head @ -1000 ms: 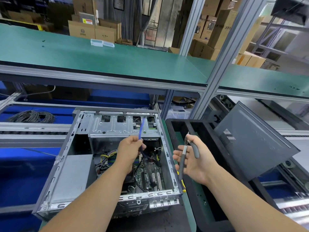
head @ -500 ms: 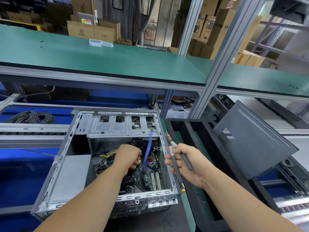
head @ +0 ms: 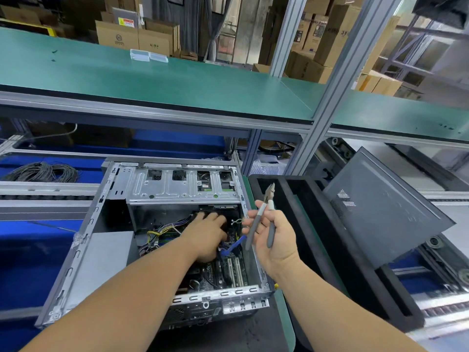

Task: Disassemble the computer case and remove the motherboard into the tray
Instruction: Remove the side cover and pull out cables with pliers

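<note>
Motherboard (head: 223, 270) lies under left hand's (head: 206, 237) fingers (head: 213, 218) (inside case (head: 83, 240)).

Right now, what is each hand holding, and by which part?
Right hand holds the pliers by their grey handles. Left hand reaches into the case; whether it holds anything cannot be told.

Both forearms are bare from the near edge of the view to the wrist, no sleeves showing. The left hand (head: 206, 236) and right hand (head: 275, 235) are ungloved.
</note>
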